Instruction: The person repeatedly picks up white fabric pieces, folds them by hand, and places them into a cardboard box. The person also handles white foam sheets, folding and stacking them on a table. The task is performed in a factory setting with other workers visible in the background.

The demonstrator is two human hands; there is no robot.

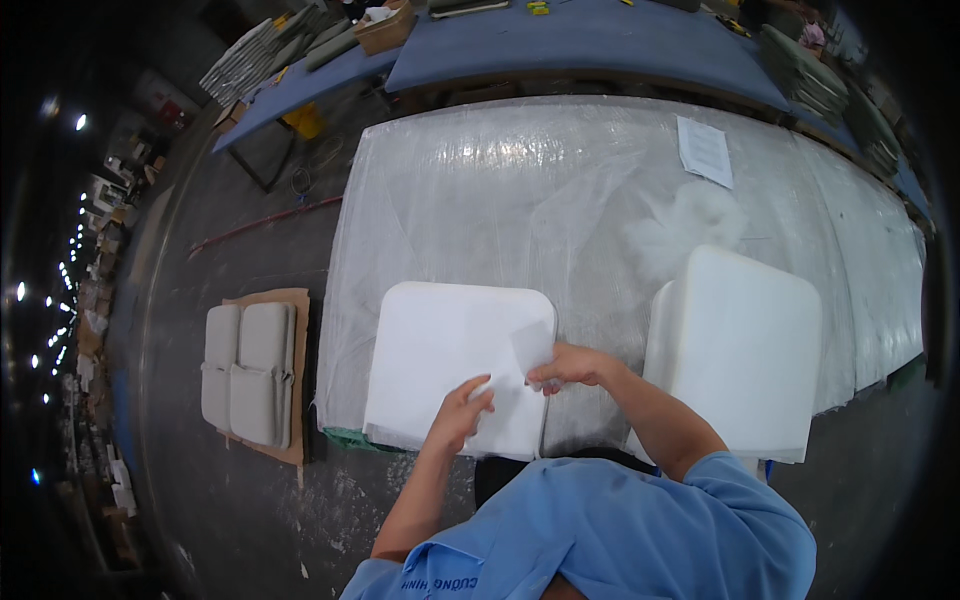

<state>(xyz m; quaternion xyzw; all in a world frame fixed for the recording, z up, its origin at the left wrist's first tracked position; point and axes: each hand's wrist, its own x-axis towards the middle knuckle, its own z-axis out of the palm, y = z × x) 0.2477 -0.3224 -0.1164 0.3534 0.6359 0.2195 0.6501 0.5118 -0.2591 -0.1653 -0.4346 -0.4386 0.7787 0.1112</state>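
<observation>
A white foam cushion pad (pixel 450 330) with rounded corners lies flat in front of me, on a plastic-wrapped surface. Over its right edge, my right hand (pixel 568 367) pinches a small, thin, whitish sheet (pixel 532 345); its exact material is hard to make out. My left hand (pixel 463 412) is just above the pad's near part, fingers apart and bent, with nothing visible in it. To the right sits a stack of similar white foam pads (pixel 745 340).
The plastic-wrapped surface (pixel 450 200) bears a tuft of white fibre filling (pixel 690 225) and a paper sheet (pixel 705 152). Grey cushions (pixel 250 370) rest on cardboard on the floor at left. Beyond stand blue-topped tables (pixel 580 50), with a yellow bin (pixel 304 121) below one.
</observation>
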